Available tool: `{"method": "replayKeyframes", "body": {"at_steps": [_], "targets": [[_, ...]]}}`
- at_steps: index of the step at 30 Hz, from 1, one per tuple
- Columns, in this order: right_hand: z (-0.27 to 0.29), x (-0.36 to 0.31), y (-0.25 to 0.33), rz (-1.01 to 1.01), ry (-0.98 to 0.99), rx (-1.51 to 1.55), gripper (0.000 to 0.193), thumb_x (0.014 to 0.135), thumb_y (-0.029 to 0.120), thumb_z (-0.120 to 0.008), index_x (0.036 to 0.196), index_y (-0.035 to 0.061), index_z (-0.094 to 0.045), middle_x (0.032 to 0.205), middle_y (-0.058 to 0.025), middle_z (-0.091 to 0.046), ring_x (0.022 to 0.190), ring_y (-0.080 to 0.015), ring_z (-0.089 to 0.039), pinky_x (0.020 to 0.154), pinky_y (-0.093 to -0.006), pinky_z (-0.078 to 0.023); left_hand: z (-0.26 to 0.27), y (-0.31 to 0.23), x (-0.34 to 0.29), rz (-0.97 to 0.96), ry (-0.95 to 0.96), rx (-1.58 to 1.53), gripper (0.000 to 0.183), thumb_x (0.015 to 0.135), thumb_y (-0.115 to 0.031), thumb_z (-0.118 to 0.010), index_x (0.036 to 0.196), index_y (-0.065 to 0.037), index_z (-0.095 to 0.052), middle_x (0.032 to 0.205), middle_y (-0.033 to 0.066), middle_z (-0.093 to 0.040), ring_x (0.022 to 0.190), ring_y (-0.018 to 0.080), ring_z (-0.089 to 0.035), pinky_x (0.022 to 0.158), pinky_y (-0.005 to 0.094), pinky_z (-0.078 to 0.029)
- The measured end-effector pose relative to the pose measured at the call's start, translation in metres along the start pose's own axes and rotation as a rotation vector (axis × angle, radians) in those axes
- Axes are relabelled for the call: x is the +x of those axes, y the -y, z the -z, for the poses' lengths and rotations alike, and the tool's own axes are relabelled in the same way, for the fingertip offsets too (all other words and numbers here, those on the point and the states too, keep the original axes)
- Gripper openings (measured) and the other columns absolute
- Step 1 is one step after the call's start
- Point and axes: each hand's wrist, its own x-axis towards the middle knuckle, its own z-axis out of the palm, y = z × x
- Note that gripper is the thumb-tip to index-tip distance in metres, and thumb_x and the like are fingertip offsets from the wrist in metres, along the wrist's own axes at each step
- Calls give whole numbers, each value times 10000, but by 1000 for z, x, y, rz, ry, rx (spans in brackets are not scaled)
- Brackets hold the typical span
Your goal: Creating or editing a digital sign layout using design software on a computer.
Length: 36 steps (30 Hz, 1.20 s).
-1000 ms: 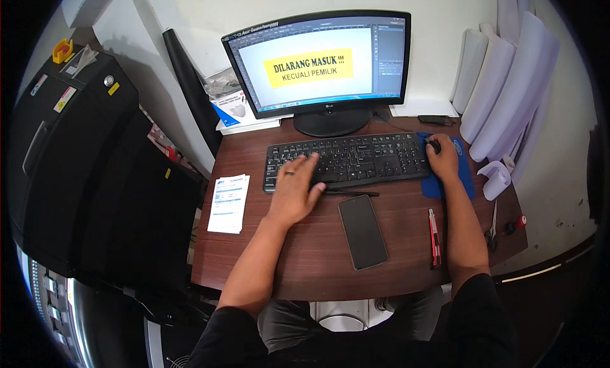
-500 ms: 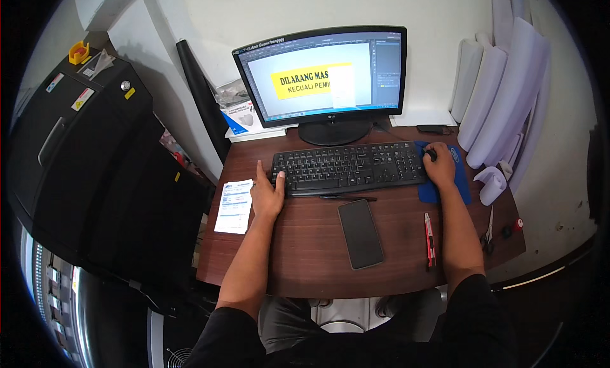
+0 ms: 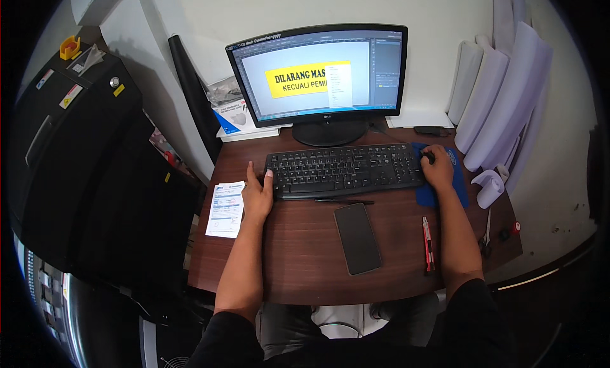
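My left hand (image 3: 258,191) rests at the left end of a black keyboard (image 3: 343,170), its fingers apart and the thumb at the keyboard's edge. A printed paper slip (image 3: 225,209) lies just left of that hand. My right hand (image 3: 438,167) is wrapped over a black computer mouse (image 3: 429,157) on a blue mouse pad (image 3: 459,184). Behind the keyboard stands a monitor (image 3: 321,79), showing a yellow sign design with a white pop-up menu over its right part.
On the brown desk (image 3: 298,254) lie a smartphone (image 3: 358,238), a black pen (image 3: 343,201), a red cutter knife (image 3: 427,244) and scissors (image 3: 487,234). Paper rolls (image 3: 502,101) lean on the wall at right. A large black machine (image 3: 76,158) stands at left.
The whole view has shifted slightly, with the desk's things a little further left. Both hands keep their places at the keyboard and mouse. Lines of text now show in the pop-up menu.
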Motion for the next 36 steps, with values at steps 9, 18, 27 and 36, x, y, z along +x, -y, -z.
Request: {"method": "replayKeyframes", "body": {"at_steps": [9, 18, 27, 36], "targets": [[-4, 0, -1, 42, -59, 63, 217, 801, 139, -675, 1006, 68, -675, 1098, -104, -658, 1024, -328, -651, 903, -418, -515, 11, -19, -9, -113, 245, 339, 1070, 851, -701, -631, 1576, -14, -248, 1490, 282, -459, 1353, 426, -493, 1119, 548, -352], [-7, 1, -7, 119, -107, 76, 203, 814, 85, -711, 1001, 24, -666, 1076, -137, -652, 1018, -341, -649, 901, -411, -517, 15, -33, -15, -168, 351, 652, 1369, 609, -859, -707, 1592, -45, -212, 1549, 264, -386, 1372, 441, -471, 1139, 536, -347], [-2, 0, 0, 86, -97, 61, 201, 806, 60, -728, 990, 15, -660, 1049, -155, -655, 995, -346, -658, 887, -399, -521, 15, -36, -16, -141, 348, 638, 1337, 606, -774, -787, 1587, -58, -231, 1559, 258, -380, 1398, 421, -448, 1118, 546, -369], [-4, 3, -5, 107, -110, 66, 197, 804, 59, -725, 983, 10, -658, 1043, -150, -656, 991, -335, -659, 891, -390, -521, 14, -34, -13, -160, 356, 677, 1343, 623, -855, -705, 1587, -49, -232, 1545, 261, -392, 1381, 424, -466, 1142, 521, -352]]}}
